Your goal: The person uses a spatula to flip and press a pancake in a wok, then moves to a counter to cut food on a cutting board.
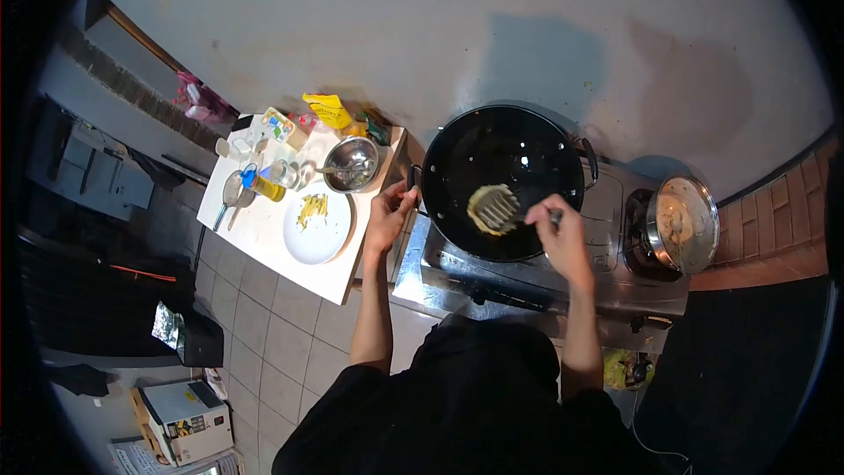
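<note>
A large black wok (pixel 492 145) sits on the gas stove (pixel 607 229). My left hand (pixel 387 215) is closed on the wok's left handle (pixel 412 178). With my right hand (pixel 559 233) I grip the handle of a slotted spatula (pixel 498 208), whose head lies low in the wok over a pale yellow, roundish piece of food (pixel 476 202). The spatula covers part of that piece. The wok's right handle (pixel 590 162) is untouched.
At left, a white table (pixel 264 251) bears a plate (pixel 312 244) with yellowish strips, a metal bowl (pixel 352 164), bottles and a strainer (pixel 233 190). A metal pot (pixel 684 222) with pale contents stands on the right burner, near a brick edge (pixel 756 233).
</note>
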Motion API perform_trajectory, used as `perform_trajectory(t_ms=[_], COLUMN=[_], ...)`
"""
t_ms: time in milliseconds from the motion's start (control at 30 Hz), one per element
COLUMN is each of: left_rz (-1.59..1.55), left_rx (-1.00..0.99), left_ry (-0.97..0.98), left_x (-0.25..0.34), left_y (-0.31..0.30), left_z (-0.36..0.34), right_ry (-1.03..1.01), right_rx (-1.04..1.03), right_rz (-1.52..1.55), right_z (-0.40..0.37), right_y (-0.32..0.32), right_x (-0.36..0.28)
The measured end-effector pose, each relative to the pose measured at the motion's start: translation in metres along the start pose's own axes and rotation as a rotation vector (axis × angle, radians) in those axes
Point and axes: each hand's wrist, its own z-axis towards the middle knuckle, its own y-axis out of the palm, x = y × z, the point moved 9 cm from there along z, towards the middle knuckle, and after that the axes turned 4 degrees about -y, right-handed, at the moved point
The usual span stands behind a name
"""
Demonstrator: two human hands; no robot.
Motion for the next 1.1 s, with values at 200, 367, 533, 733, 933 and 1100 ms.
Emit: perform_trajectory(t_ms=[200, 367, 533, 733, 933, 1100], left_rz=[0.114, 0.036, 0.044, 0.014, 0.072, -0.060], left_rx=[-0.039, -0.008, -0.050, -0.006, 0.082, 0.087], left_ry=[0.019, -0.024, -0.028, -0.047, -0.021, 0.056], left_x=[0.004, 0.000, 0.002, -0.001, 0.004, 0.003], left_y=[0.006, 0.002, 0.004, 0.003, 0.001, 0.000], left_z=[-0.006, -0.010, -0.013, -0.014, -0.020, -0.018], right_ry=[0.033, 0.102, 0.092, 0.022, 0.066, 0.018], right_rx=[0.146, -0.017, 0.217, 0.128, 0.193, 0.168], right_rz=[-0.148, 0.013, -0.087, -0.001, -0.108, 0.005], right_z=[0.010, -0.002, 0.008, 0.008, 0.009, 0.018], right_y=[-0.019, -0.005, -0.033, -0.001, -0.026, -0.011], right_x=[0.008, 0.023, 0.005, 0.011, 0.001, 0.015])
